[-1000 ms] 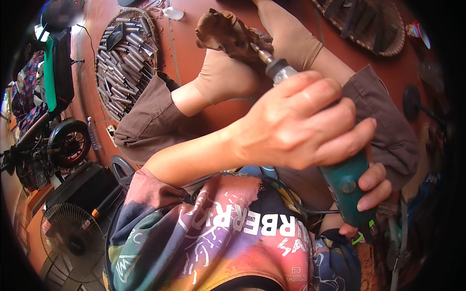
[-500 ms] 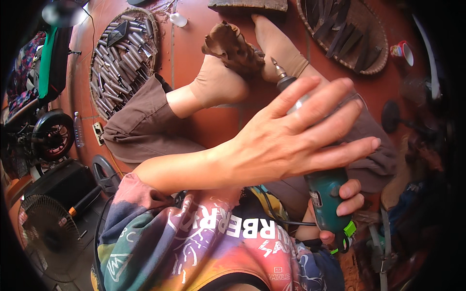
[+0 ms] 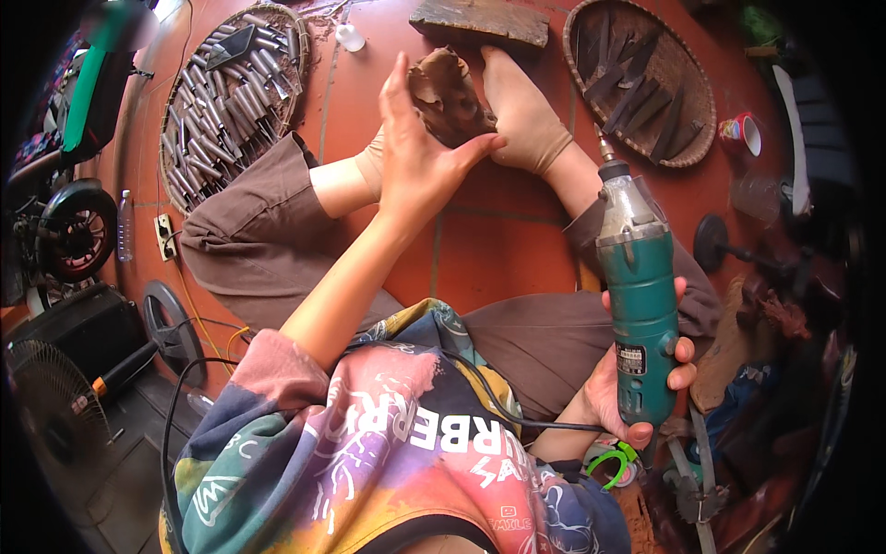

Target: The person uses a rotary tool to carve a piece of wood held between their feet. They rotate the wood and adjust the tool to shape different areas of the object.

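Observation:
My right hand (image 3: 609, 392) is wrapped round the green body of an electric die grinder (image 3: 643, 295). The tool stands upright with its pointed bit (image 3: 604, 148) facing away from me, and its black cord runs left across my shirt. My left hand (image 3: 420, 157) is open, thumb and fingers spread around the near left side of a brown carved wood piece (image 3: 450, 90). Whether the palm touches the wood I cannot tell. That piece sits between my stockinged feet, against the right foot (image 3: 526, 115); the left foot is partly hidden behind my hand.
A woven basket (image 3: 300, 92) of metal-ended wooden handles lies far left; another basket (image 3: 709, 138) holds dark wood strips at far right. A wooden block (image 3: 480, 23) and a small white bottle (image 3: 349, 37) are ahead. A fan (image 3: 55, 388) stands left, a paper cup (image 3: 738, 137) right.
My left hand has moved from over the grinder out to the carved wood piece. The grinder has swung more upright to the right, still in my right hand.

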`<control>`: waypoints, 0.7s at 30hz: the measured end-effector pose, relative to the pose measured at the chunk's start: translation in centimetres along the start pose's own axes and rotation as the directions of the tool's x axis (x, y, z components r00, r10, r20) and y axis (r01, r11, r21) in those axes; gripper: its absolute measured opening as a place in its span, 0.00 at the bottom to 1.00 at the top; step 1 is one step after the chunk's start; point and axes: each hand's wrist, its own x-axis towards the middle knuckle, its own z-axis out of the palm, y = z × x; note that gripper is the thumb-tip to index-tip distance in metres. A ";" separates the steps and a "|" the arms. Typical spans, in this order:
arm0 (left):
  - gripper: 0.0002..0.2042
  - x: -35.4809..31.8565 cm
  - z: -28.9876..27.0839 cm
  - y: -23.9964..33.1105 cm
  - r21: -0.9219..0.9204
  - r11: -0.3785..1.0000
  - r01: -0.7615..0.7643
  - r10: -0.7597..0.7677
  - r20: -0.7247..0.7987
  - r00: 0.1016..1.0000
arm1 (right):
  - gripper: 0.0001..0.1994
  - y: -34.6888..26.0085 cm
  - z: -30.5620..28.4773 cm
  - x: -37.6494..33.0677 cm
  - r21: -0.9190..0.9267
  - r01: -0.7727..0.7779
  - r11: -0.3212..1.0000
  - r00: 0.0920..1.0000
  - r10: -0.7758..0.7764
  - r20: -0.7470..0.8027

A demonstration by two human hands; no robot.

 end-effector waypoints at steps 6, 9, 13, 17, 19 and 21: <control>0.57 0.6 0.8 -0.4 0.033 0.999 0.019 -0.018 -0.032 0.999 | 0.29 -0.8 0.6 -0.9 -0.049 -0.013 0.999 0.998 0.010 -0.059; 0.54 0.5 1.3 -0.2 0.069 0.997 0.025 -0.020 -0.079 0.997 | 0.28 -1.0 1.2 -1.2 -0.075 -0.069 0.995 0.991 0.060 -0.116; 0.47 0.8 2.0 -0.4 0.013 0.996 0.087 -0.086 -0.076 0.993 | 0.27 -1.0 1.6 -1.1 -0.074 -0.099 0.992 0.988 0.090 -0.123; 0.45 2.4 0.6 -2.7 -0.100 0.994 -0.046 0.058 0.113 0.992 | 0.27 -1.1 1.6 -0.9 -0.038 -0.073 0.997 0.995 0.071 -0.064; 0.45 4.4 -0.6 -4.8 -0.250 0.967 -0.058 0.133 0.294 0.947 | 0.27 -1.3 1.3 -0.5 0.023 -0.049 0.999 0.999 0.048 0.024; 0.46 6.6 -2.5 -6.0 -0.405 0.911 0.074 0.162 0.518 0.840 | 0.27 -1.3 1.1 -0.6 0.026 -0.052 0.998 0.999 0.052 0.008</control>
